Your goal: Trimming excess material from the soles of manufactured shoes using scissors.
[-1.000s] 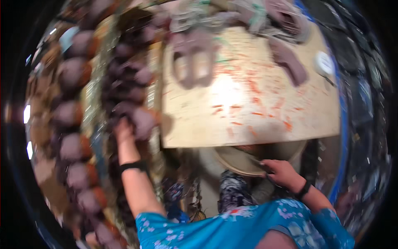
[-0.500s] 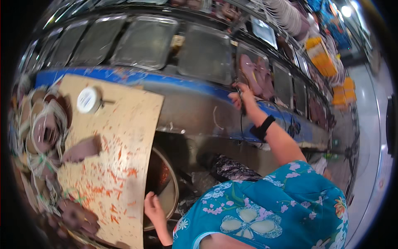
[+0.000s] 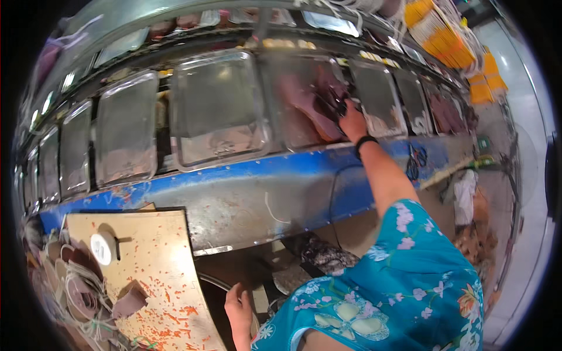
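At a clear-edged tray [image 3: 274, 70] on the line, my right hand [image 3: 353, 121] is closed around a dark slim tool [image 3: 338, 104]. Its exact kind is blurred. The tool's end is over the mauve shoe uppers [image 3: 301, 96] lying in that tray, and whether it touches them I cannot tell. A thin black cord [image 3: 331, 205] hangs below my right wrist. Down by the wooden board's right edge, my left hand [image 3: 237, 310] is empty, its fingers loosely bent and apart. Behind it shows the rim of a round bin [image 3: 213, 282].
The wooden board [image 3: 170, 234] carries orange scraps, a white round-topped container [image 3: 103, 248] and a mauve piece [image 3: 130, 300]. Bundled mauve pieces [image 3: 82, 295] crowd its left. More trays [image 3: 219, 105] line the blue-edged bench [image 3: 234, 181]. Black-handled scissors [image 3: 416, 158] lie on the bench at right.
My right hand has moved from the bench edge in over the tray with the uppers, carrying the dark tool. The view has turned; my left hand stays low beside the board.
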